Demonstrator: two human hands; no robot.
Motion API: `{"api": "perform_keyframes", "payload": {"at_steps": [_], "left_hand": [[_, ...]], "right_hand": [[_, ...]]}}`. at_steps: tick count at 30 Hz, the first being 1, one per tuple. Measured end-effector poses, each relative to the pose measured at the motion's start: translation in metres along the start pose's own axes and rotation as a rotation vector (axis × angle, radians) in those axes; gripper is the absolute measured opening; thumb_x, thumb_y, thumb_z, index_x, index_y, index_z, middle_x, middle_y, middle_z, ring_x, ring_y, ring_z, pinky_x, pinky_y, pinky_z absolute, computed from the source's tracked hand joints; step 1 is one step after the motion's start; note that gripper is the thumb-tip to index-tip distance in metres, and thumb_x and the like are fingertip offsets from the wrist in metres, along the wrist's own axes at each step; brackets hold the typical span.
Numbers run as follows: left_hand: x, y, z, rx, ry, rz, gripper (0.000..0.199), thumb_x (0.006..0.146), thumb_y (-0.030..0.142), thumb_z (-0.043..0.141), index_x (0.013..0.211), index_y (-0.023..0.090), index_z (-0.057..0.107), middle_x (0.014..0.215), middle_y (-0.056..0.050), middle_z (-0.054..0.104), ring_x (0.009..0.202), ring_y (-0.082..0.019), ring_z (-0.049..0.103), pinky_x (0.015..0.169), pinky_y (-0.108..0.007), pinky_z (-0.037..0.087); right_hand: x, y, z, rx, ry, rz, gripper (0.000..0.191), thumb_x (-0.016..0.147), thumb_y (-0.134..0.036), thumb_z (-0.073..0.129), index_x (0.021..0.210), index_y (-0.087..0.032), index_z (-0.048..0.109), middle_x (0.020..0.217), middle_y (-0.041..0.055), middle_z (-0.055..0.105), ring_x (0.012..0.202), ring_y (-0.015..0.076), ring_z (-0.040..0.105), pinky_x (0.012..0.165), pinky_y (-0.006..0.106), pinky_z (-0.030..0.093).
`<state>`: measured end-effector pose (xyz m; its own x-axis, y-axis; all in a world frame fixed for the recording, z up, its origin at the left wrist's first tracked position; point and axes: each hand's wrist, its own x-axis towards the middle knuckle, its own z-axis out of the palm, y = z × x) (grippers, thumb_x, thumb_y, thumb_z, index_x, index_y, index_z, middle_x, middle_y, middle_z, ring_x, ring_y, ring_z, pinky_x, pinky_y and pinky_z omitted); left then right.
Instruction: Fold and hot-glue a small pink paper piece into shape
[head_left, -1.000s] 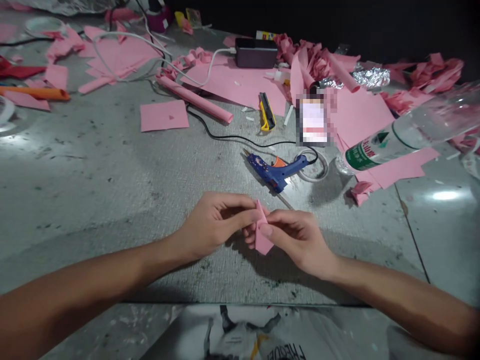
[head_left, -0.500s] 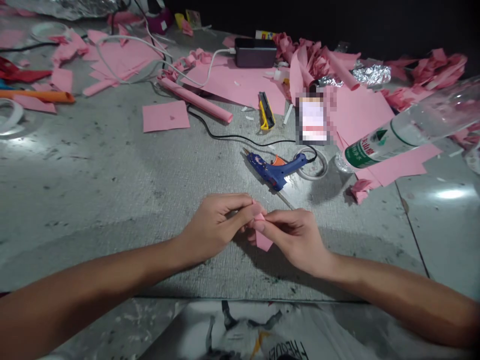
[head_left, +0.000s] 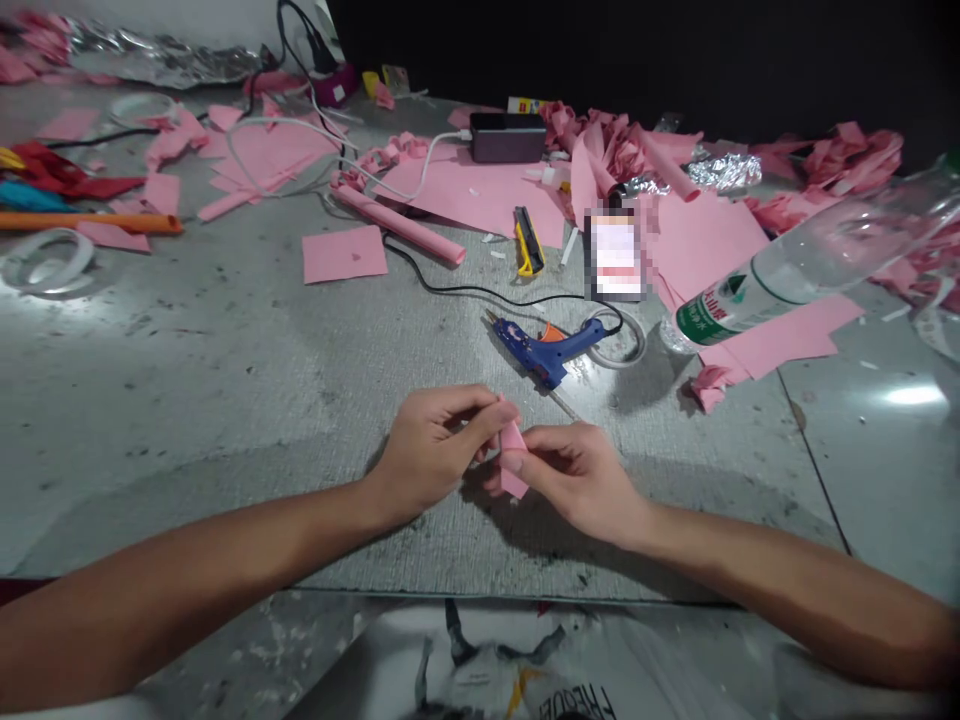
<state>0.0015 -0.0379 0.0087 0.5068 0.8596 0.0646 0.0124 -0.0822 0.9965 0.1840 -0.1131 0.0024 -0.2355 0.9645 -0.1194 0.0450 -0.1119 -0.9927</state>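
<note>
One grey worktop (head_left: pixel 187 400) spreads before us, with a clear bottle (head_left: pixel 776 275) to the right, our left hand (head_left: pixel 427 452) and right hand (head_left: pixel 589 482) close together near the front edge, a blue glue gun (head_left: pixel 541 354) just beyond them and a yellow-and-black cutter (head_left: pixel 528 243) farther back. Between our hands we have a small folded pink paper (head_left: pixel 513 438), our left fingers pinching its upper end and our right fingers gripping it lower down.

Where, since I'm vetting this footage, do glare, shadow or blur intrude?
Head view: glare on tabletop at far right and by tape roll at left edge; shadow under the left hand and right hand; lit screen pixelated; right forearm blurred toward frame edge.
</note>
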Motion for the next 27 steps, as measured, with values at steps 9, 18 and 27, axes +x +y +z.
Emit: {"api": "perform_keyframes", "payload": {"at_steps": [9,18,27], "left_hand": [[0.000,-0.001,-0.008,0.028,-0.210,-0.002,0.026,0.102,0.033,0.073,0.081,0.018,0.080,0.076,-0.002,0.076,0.067,-0.012,0.067,0.064,-0.021,0.053],[-0.001,-0.001,-0.011,0.157,-0.146,0.110,0.020,0.099,0.034,0.078,0.087,0.019,0.086,0.078,-0.005,0.080,0.070,-0.016,0.070,0.068,-0.025,0.055],[0.005,0.000,-0.010,0.219,-0.135,-0.004,0.025,0.097,0.035,0.079,0.081,0.017,0.084,0.070,-0.002,0.077,0.060,-0.012,0.063,0.058,-0.022,0.047]], "right_hand": [[-0.001,0.006,0.000,0.055,0.026,0.037,0.040,0.100,-0.053,0.077,0.085,-0.016,0.083,0.076,0.0072,0.084,0.066,0.0154,0.078,0.062,0.024,0.060],[0.000,0.008,0.002,0.037,0.013,0.042,0.046,0.102,-0.055,0.072,0.080,-0.016,0.082,0.071,0.0056,0.080,0.060,0.0130,0.073,0.059,0.023,0.056],[0.000,0.009,0.001,0.092,0.031,0.055,0.046,0.100,-0.057,0.075,0.082,-0.015,0.081,0.073,0.0062,0.080,0.060,0.0129,0.072,0.059,0.023,0.056]]}}
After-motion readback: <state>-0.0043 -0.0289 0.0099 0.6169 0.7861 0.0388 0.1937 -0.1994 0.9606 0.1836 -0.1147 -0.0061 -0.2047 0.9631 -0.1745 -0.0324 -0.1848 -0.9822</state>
